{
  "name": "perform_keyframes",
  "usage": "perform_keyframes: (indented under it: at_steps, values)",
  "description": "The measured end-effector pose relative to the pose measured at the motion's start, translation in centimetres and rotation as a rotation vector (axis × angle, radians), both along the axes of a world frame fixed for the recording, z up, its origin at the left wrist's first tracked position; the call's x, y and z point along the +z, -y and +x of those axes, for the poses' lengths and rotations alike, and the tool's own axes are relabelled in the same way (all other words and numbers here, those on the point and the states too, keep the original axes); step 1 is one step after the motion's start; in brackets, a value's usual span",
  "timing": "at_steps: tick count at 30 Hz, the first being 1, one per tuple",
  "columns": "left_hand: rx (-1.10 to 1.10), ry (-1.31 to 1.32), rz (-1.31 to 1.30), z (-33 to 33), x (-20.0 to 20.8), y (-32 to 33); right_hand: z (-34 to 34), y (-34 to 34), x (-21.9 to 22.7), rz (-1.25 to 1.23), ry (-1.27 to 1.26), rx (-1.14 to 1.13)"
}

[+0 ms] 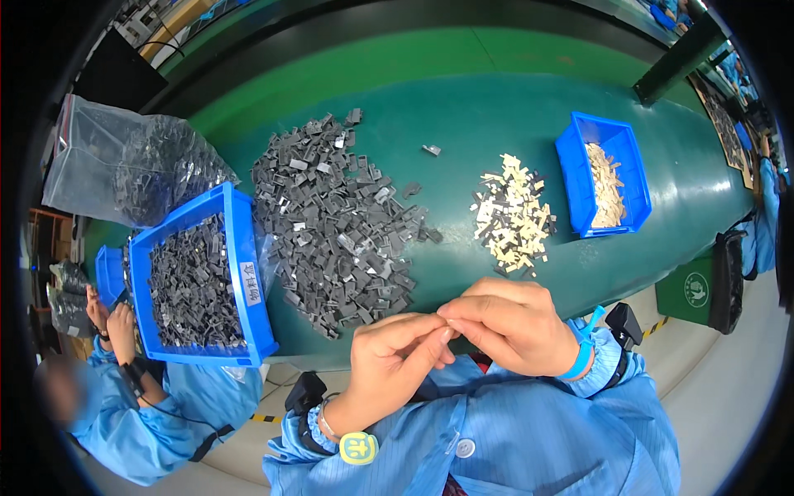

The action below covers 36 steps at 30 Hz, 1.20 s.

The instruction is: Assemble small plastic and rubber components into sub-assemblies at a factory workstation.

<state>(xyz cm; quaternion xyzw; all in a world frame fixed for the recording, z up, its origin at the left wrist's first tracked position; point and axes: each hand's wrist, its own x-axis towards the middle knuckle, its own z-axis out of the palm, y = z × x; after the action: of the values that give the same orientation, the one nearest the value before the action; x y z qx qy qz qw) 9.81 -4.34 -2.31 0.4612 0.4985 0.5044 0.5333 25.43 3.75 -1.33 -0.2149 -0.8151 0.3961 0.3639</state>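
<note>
We are working over a green table [463, 107] spanning the frame. Left of center, a broad heap of dark grey parts [331, 223] is lying loose, so we are judging much as left. At left, a large blue bin [263, 331] is holding more; whether finished, we cannot tell. Toward upper right, a small blue bin [579, 186] is holding pale strips [606, 186]. At lower center, our left hand [393, 355] and right hand [513, 322] are meeting at the fingertips; we cannot tell whether either is pinching a part. Above them, a pale-and-dark pile [514, 217] is lying.
</note>
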Motion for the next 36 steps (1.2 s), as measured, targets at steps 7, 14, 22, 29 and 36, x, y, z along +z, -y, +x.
perform_keyframes:
  at_steps: [7,14,22,29,36]
  values:
    - [0.07,0.299,-0.103,2.3,-0.1,0.0,2.6,-0.7,1.1,0.399,0.063,0.021]
    - [0.024,0.115,0.028,4.1,0.5,-0.5,4.7,-0.1,0.2,0.263,0.069,-0.032]
    - [0.063,-0.294,0.147,4.4,0.4,-1.0,4.6,0.3,-0.3,0.306,0.087,-0.143]
    - [0.063,-0.277,0.139,4.1,0.3,-1.3,4.4,0.4,0.0,0.338,0.143,-0.174]
    - [-0.029,0.129,-0.019,4.6,1.3,-2.2,6.3,-1.7,2.4,-0.004,0.089,-0.236]
